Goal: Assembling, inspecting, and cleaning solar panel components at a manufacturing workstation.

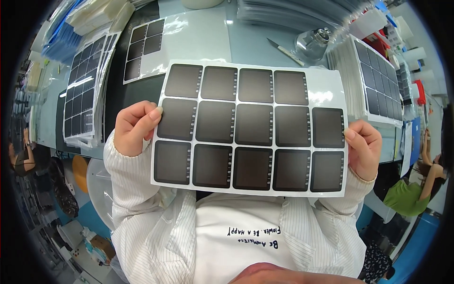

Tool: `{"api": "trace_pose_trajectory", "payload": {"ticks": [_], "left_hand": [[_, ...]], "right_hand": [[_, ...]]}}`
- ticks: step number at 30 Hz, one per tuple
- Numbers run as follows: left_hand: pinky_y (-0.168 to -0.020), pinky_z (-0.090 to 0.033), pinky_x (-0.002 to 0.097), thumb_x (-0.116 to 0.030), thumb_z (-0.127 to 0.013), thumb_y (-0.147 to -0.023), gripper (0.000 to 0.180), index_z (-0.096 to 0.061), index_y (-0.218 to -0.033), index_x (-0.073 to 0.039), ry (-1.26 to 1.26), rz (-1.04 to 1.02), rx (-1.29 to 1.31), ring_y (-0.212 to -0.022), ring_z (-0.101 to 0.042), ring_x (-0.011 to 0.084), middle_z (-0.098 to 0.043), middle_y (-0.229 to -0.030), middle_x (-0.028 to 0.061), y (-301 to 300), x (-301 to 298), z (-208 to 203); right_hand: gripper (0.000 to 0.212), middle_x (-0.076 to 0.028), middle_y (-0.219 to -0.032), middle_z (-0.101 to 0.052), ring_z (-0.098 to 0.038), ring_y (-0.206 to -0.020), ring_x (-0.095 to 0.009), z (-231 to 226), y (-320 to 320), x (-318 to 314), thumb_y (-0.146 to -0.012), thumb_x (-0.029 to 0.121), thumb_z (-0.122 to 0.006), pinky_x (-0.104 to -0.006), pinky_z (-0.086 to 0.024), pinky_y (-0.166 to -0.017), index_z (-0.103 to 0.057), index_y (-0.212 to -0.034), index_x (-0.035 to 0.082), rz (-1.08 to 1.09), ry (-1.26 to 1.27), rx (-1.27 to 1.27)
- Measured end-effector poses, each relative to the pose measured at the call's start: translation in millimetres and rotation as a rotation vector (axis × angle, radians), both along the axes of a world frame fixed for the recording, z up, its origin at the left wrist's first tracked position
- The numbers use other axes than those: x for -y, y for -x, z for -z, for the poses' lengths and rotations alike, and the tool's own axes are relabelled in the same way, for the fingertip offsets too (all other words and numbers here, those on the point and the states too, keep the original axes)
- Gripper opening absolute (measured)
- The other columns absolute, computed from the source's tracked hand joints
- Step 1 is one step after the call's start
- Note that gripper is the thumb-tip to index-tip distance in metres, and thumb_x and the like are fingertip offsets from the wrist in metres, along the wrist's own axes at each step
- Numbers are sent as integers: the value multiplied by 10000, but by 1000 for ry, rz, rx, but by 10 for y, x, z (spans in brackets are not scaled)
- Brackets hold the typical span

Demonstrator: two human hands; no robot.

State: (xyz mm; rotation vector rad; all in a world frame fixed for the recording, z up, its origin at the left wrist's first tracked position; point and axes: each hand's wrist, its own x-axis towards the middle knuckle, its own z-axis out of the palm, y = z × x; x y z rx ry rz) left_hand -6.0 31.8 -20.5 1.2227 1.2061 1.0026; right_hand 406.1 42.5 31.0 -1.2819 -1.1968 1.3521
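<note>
Held up level before my chest is a white sheet of dark rounded-square stickers (253,124), set in rows. Its far right corner has no dark square, only glossy backing. My left hand (136,127) pinches the sheet's left edge, thumb on top. On the opposite edge my right hand (365,146) does the same, its thumb over the rim and its other fingers partly hidden behind. Beyond the sheet, to the left, lies a sheet with only a few dark squares on it (144,49).
Stacks of similar sheets stand at left (82,92) and right (379,80). At the far right are a craft knife (285,51) and a glass bottle (312,43). Clear plastic sleeves (293,14) lie behind. Other people sit at both sides, one in green (405,196).
</note>
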Motion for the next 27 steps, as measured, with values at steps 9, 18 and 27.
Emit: {"api": "trace_pose_trajectory", "payload": {"ticks": [9, 18, 27], "left_hand": [[-490, -344, 214, -114, -564, -889, 234, -559, -679, -10, 22, 136, -83, -512, -425, 52, -526, -600, -4, 17, 8, 12], [-458, -327, 223, -139, -631, -841, 235, -586, -662, 6, -47, 195, -252, -477, -410, 56, -527, -558, 2, 137, -11, 84], [-454, -335, 242, -152, -642, -835, 238, -579, -665, 2, -92, 234, -401, -483, -416, 68, -506, -549, 13, 181, -90, 42]], "right_hand": [[106, -23, -596, -563, -481, -476, -54, 33, 81, -52, -823, 42, -625, -186, -354, -414, -601, -740, -20, -125, 96, 252], [135, -32, -559, -563, -494, -473, -55, 128, 60, -76, -780, 54, -683, -195, -367, -439, -613, -708, -36, -323, -70, 633], [97, -49, -614, -580, -511, -501, -84, -220, 233, -227, -767, 46, -673, -201, -390, -483, -623, -792, -33, -393, -389, 844]]}}
